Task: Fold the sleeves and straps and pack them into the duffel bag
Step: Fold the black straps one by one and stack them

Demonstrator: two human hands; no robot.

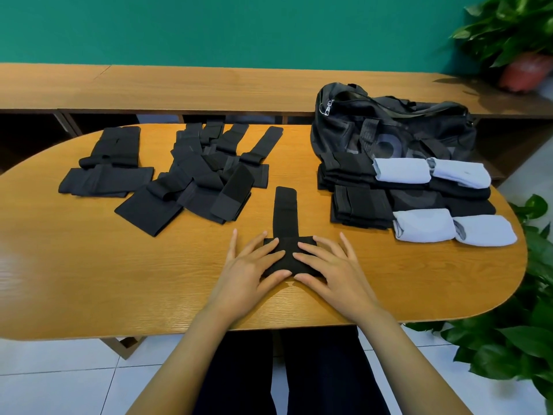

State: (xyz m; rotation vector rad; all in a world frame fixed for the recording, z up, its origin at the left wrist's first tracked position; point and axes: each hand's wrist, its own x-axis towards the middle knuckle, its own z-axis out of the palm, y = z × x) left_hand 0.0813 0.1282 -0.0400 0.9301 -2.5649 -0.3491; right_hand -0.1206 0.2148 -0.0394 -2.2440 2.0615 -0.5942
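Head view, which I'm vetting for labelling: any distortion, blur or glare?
Head view: the wide-angle lens bows the table edges; the potted plant at top right is smeared; pale glare sits on the table's left end; the left hand, right hand and black strap at centre are sharp.

Before me stands an oval wooden table (89, 280) on white floor tiles (59, 372). Beyond its far edge a wooden bench (179, 85) runs along a teal wall (239, 25), with a potted plant (522, 70) at its right end. Leaves (508, 342) crowd the table's right edge.
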